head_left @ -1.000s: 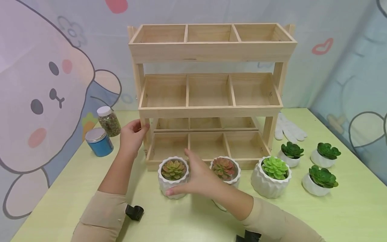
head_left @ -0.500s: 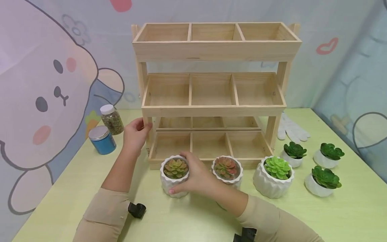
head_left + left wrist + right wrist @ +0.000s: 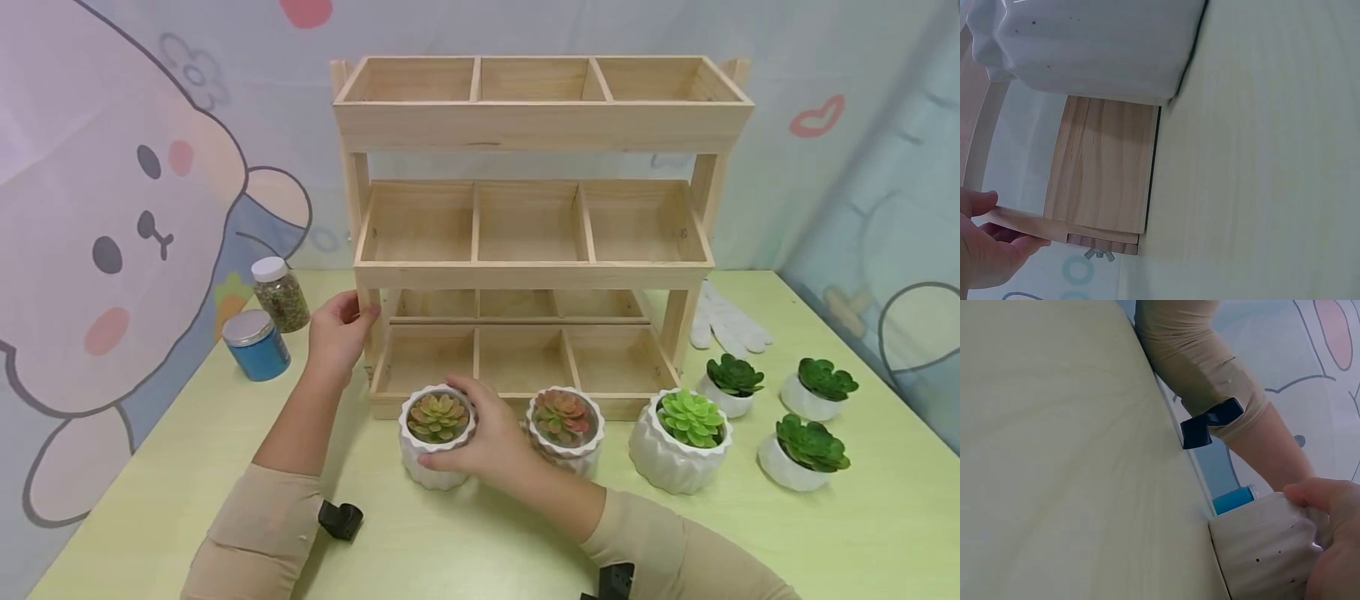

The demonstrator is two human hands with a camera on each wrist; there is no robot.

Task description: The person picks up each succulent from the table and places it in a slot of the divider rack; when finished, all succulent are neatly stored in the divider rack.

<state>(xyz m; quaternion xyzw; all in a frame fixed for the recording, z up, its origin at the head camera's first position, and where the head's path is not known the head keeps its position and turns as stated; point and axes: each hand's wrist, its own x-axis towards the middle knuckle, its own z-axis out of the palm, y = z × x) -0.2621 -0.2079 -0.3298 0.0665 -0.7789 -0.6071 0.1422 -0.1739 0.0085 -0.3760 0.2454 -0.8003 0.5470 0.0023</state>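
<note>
A three-tier wooden shelf (image 3: 540, 277) stands on the table, each tier split into compartments. My left hand (image 3: 337, 337) grips its left front post; in the left wrist view the thumb and fingers (image 3: 1022, 247) lie on either side of the wood. My right hand (image 3: 487, 437) holds the leftmost white potted succulent (image 3: 437, 418) by its right side, thumb in front and fingers behind. That scalloped pot (image 3: 1266, 550) sits on the table in the right wrist view. To its right are a reddish potted succulent (image 3: 562, 417) and a bright green one (image 3: 690, 418).
Several small dark green succulents in white pots (image 3: 795, 471) stand at the right. White gloves (image 3: 727, 321) lie behind them. A blue jar (image 3: 258, 354) and a white-capped jar (image 3: 281, 300) stand at the left. A printed cloth (image 3: 795, 192) hangs behind the table.
My right hand has closed in on the leftmost pot and now grips its side. The left hand stays on the post. The whole view has shifted slightly.
</note>
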